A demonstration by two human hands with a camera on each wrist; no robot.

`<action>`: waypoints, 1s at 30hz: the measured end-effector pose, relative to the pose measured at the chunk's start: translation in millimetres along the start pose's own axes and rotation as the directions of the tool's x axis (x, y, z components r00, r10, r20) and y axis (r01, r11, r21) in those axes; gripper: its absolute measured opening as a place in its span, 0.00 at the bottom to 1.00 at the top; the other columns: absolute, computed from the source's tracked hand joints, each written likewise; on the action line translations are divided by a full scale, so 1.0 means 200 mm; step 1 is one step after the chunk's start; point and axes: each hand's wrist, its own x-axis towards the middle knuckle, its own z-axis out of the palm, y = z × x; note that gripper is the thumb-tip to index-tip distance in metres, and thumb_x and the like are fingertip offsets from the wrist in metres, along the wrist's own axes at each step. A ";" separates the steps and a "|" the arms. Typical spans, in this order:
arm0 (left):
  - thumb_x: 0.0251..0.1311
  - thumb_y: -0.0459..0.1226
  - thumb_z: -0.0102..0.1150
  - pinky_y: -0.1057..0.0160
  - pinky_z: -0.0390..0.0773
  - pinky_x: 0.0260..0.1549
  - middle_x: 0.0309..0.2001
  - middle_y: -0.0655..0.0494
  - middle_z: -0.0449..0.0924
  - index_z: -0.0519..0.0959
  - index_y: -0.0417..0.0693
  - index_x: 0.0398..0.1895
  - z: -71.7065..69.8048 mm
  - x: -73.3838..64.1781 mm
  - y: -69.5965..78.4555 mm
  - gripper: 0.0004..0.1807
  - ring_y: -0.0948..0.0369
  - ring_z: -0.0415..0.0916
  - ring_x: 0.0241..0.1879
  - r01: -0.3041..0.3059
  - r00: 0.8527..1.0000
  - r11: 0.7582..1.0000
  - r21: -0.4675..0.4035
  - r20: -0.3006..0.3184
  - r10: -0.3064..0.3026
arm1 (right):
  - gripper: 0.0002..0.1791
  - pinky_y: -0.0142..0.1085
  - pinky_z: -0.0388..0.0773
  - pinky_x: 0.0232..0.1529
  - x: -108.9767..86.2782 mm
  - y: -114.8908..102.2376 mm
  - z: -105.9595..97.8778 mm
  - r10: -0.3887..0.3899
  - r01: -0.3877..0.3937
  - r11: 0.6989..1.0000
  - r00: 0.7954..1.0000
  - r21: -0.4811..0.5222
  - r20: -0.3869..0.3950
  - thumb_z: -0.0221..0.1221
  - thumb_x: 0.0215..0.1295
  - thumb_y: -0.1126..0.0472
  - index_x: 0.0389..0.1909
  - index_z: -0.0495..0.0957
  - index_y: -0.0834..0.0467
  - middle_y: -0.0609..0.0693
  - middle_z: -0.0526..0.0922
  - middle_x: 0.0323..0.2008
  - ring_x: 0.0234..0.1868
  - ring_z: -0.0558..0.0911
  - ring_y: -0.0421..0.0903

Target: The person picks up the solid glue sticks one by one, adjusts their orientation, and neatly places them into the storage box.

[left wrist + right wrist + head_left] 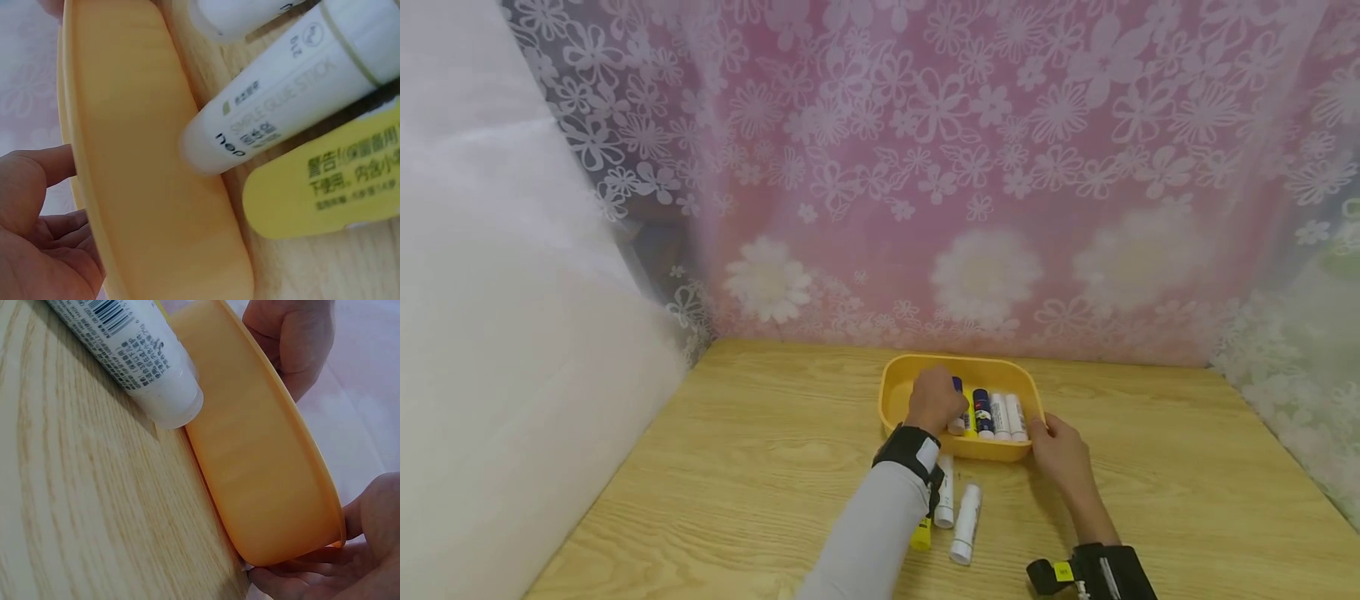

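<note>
A yellow plastic basket (992,451) stands on the table with several glue sticks in it, among them a dark-blue one (982,408) and two white ones (1016,417). My left hand (936,402) reaches inside, its fingers curled over the middle of a blue-capped glue stick (957,384); the basket wall hides that grip in the left wrist view. At the near right corner, my right hand (1062,450) pinches the basket's rim, thumb and fingers on either side. Outside, a white glue stick labelled "Simple Glue Stick" (269,106) and a yellow one (325,175) lie near the wall.
Another white glue stick (966,525) lies in front of the basket on the wood-grain table (760,467). A flower-patterned curtain (880,167) hangs behind the table, and a white sheet (512,292) borders its left side.
</note>
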 end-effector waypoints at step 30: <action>0.57 0.37 0.73 0.68 0.72 0.18 0.19 0.54 0.75 0.85 0.37 0.28 0.06 0.00 -0.07 0.10 0.60 0.74 0.21 0.002 1.000 1.000 -0.003 -0.021 -0.002 | 0.31 0.62 0.69 0.65 0.02 0.02 0.01 0.006 -0.006 1.000 1.000 0.001 -0.022 0.39 0.80 0.50 0.72 0.65 0.67 0.71 0.69 0.69 0.67 0.71 0.66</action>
